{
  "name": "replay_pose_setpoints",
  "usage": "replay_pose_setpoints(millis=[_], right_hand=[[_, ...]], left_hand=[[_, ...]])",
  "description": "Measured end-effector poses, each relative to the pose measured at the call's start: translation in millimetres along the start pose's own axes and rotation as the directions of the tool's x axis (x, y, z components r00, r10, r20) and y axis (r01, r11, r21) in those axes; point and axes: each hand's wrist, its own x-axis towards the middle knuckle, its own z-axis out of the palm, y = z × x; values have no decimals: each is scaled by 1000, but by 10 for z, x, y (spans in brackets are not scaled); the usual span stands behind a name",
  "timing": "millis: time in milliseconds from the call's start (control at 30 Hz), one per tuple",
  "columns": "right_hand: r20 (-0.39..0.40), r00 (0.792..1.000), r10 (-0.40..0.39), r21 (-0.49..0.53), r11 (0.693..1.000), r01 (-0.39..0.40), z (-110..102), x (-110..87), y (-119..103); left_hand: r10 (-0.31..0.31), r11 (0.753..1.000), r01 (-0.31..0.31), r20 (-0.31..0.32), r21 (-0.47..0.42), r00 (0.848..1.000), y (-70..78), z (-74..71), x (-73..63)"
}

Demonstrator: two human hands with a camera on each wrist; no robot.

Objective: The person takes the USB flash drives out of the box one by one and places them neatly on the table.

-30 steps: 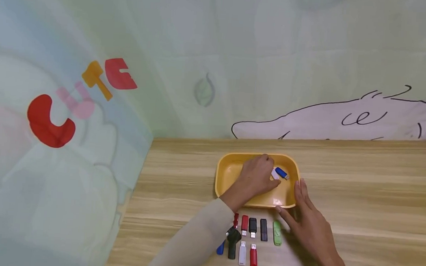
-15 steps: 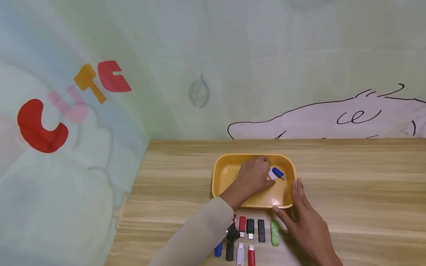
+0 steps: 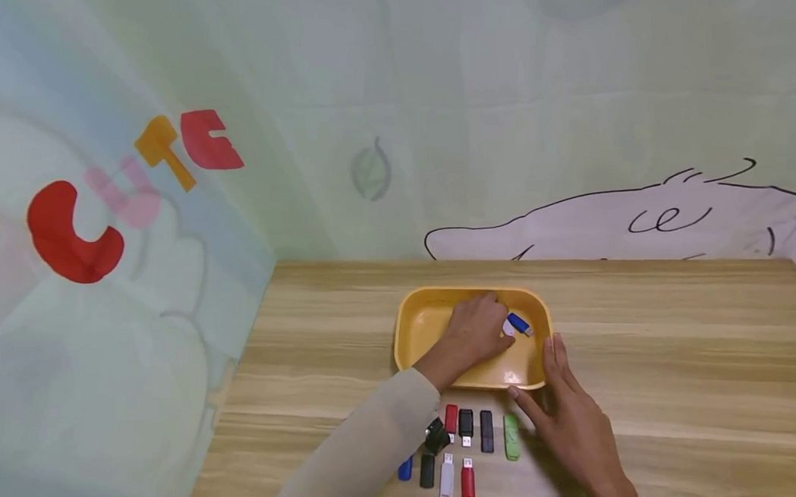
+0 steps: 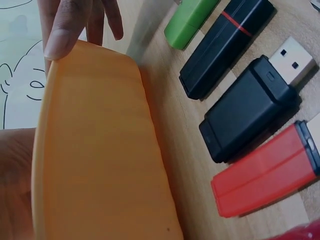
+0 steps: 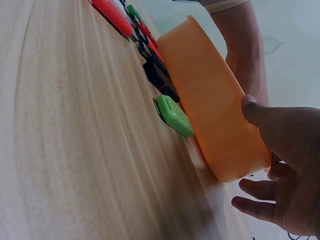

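Note:
A yellow plastic bin (image 3: pixel 430 288) stands on the wooden table. My left hand (image 3: pixel 475 328) reaches into it with the fingers bent downward; their tips are hidden behind the hand, so whether they hold anything does not show. Beside that hand, a white USB stick (image 3: pixel 509 328) and a blue USB stick (image 3: pixel 519 323) lie on the bin's floor. My right hand (image 3: pixel 575 419) holds the bin's near right corner, thumb on the front rim and fingers along the right side. In the right wrist view, the right thumb (image 5: pixel 254 107) presses the rim.
In front of the bin lie USB sticks in two rows: a red one (image 3: pixel 451 421), black ones (image 3: pixel 465 424), a green one (image 3: pixel 511 436), a silver one (image 3: pixel 447 476) and a red looped one (image 3: pixel 469 483) among them. My left sleeve (image 3: pixel 366 436) covers part of the rows. A printed cloth hangs behind the table.
The head view has shifted slightly, so everything sits a little further left. Within the bin the left hand stays almost in place, and the right hand keeps its hold on the corner.

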Motion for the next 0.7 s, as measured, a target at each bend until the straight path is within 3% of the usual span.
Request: replay_pose_setpoints(millis=[700], right_hand=[[-14, 1000, -10, -4, 1000, 10, 12, 2, 23]], left_hand=[[-20, 1000, 20, 31, -4, 999, 56, 10, 8]])
